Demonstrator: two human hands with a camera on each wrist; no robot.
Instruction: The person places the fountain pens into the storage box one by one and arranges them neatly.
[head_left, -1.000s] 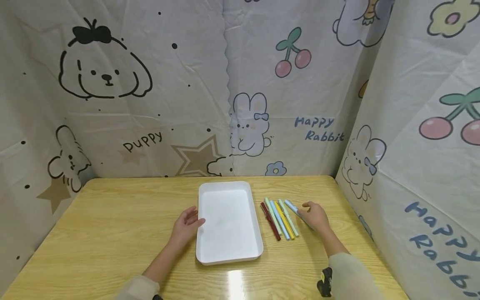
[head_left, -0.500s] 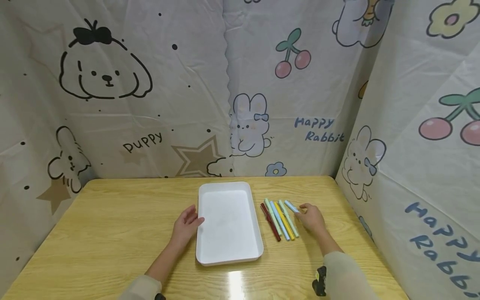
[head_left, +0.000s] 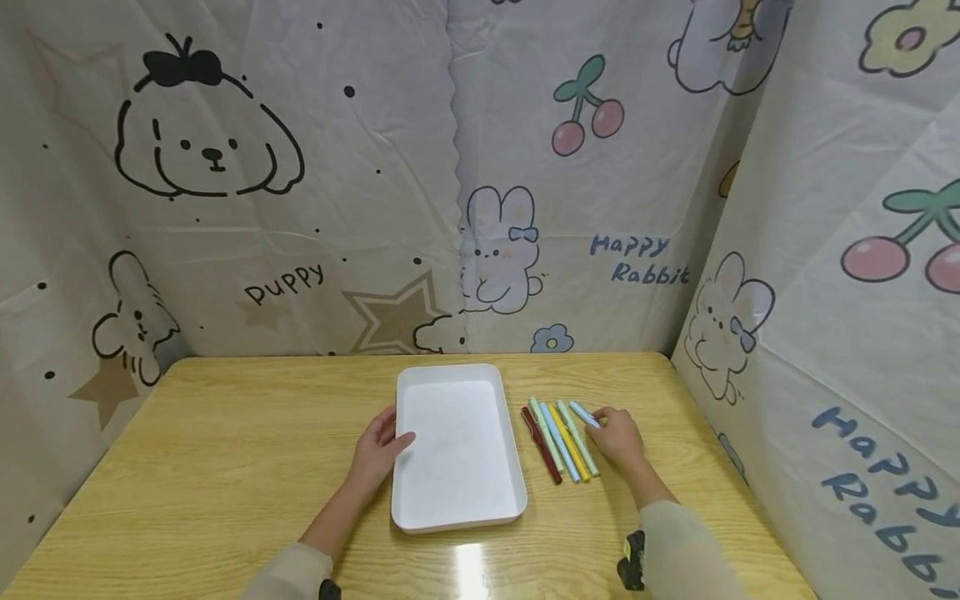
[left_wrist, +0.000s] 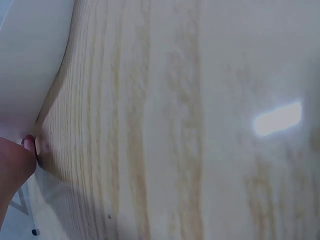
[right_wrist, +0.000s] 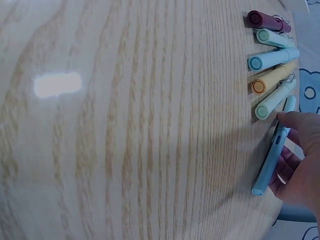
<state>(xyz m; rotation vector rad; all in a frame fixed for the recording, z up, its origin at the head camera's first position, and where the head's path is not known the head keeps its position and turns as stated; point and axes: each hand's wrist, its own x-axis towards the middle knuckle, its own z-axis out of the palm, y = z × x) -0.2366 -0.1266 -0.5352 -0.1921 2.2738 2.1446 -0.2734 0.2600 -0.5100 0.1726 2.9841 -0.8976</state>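
Observation:
A shallow white tray (head_left: 459, 450) lies on the table. My left hand (head_left: 377, 450) holds its left wall, thumb over the rim and fingers outside; in the left wrist view only part of that hand (left_wrist: 15, 162) shows beside the tray wall (left_wrist: 30, 60). My right hand (head_left: 619, 437) pinches a light blue pen (right_wrist: 272, 160) between thumb and fingers, at the right end of a row of pens. Beside it lie a pale green pen (right_wrist: 272, 102), a yellow pen (right_wrist: 272, 79), a light blue pen (right_wrist: 270, 59), another pale green pen (right_wrist: 272, 38) and a dark red pen (right_wrist: 267, 21).
The wooden table (head_left: 247, 450) reaches back to a printed cloth curtain (head_left: 360, 208). A second cloth side (head_left: 840, 333) closes in the right. A small black device (head_left: 632, 560) sits on the right wrist.
My right hand has shifted slightly left and its fingers have closed on the light blue pen. The left hand and the tray have hardly moved.

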